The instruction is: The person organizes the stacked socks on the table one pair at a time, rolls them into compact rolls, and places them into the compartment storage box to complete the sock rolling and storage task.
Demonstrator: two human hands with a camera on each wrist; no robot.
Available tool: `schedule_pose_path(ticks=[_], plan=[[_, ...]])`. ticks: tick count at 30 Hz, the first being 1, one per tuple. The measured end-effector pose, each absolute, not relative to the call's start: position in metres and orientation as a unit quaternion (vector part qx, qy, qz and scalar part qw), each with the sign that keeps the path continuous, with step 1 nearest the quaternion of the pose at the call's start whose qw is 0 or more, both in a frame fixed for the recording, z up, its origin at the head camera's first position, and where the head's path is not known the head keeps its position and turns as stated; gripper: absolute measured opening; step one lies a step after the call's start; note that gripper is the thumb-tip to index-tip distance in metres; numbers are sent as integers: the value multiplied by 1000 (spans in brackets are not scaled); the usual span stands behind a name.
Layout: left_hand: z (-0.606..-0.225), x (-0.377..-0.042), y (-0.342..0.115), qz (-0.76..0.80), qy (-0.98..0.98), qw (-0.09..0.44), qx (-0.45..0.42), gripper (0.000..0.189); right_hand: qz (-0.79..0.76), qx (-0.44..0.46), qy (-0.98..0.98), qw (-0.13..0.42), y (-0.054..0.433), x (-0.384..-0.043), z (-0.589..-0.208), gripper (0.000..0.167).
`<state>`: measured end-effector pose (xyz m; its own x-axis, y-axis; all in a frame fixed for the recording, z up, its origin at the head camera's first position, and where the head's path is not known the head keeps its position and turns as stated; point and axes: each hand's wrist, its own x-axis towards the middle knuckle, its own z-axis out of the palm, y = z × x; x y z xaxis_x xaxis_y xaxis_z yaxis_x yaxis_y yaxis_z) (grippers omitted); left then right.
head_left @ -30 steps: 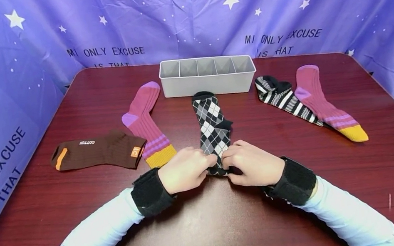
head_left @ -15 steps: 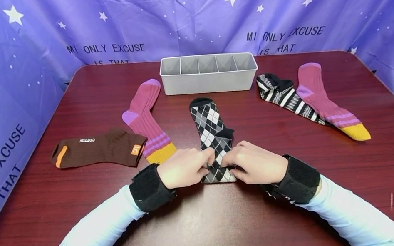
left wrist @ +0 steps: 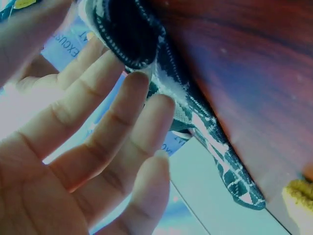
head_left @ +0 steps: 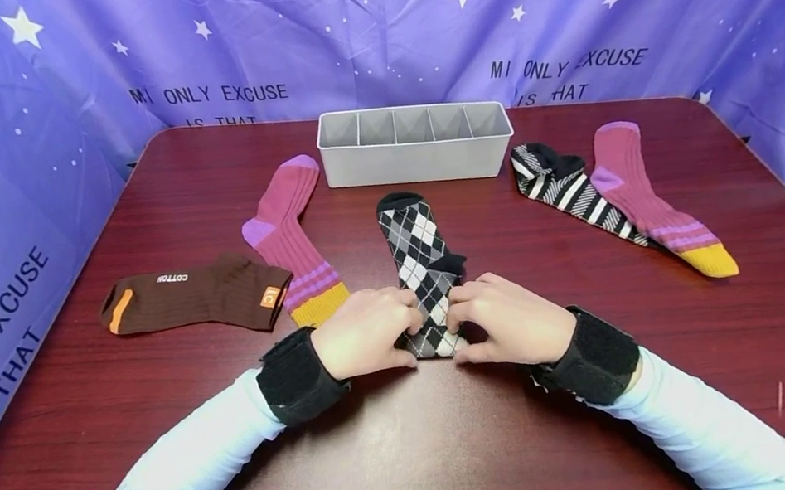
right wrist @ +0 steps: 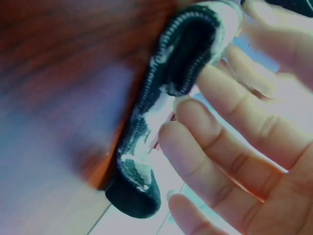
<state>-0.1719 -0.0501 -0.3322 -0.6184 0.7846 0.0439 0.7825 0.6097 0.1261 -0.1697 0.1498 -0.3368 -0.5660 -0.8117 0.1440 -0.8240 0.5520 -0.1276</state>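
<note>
A black, grey and white argyle sock [head_left: 412, 238] lies lengthwise in front of me, its dark toe pointing away and its near end folded over. My left hand [head_left: 367, 334] holds the left side of this fold, fingertips on top and thumb at the near edge. On the right side my right hand [head_left: 512, 319] holds the fold likewise. Both wrist views show the rolled-over sock [left wrist: 161, 73] as a hollow loop against the fingertips. Whether a second argyle sock lies beneath cannot be told.
Left lie a brown sock [head_left: 192, 298] and a pink sock with yellow cuff [head_left: 295, 246]. A grey box with several compartments [head_left: 418, 159] stands at the back. At right, another pink sock [head_left: 636, 185] overlaps a black-and-white striped sock [head_left: 569, 191].
The argyle sock's near end has been folded over, and its toe lies slightly nearer than at first. Both hands have shifted to the fold's sides, with thumbs lower and fingers more spread.
</note>
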Motion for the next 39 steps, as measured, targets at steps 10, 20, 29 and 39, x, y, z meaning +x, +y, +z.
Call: schedule_pose_path(ticks=[10,20,29,39], plan=[[-337,-173,-49,62,892,-13,448,11,76,460,-884,34,146,-167,-335,14],[-330,-170,-53,81,890,55,445,11,79,480,-874,14,149,-165,-333,12],[-333,-171,-51,106,901,12,422,12,45,426,-903,28,148,-166,-335,8],[-336,-171,-48,84,896,-56,432,6,64,433,-895,85,148,-169,-338,15]])
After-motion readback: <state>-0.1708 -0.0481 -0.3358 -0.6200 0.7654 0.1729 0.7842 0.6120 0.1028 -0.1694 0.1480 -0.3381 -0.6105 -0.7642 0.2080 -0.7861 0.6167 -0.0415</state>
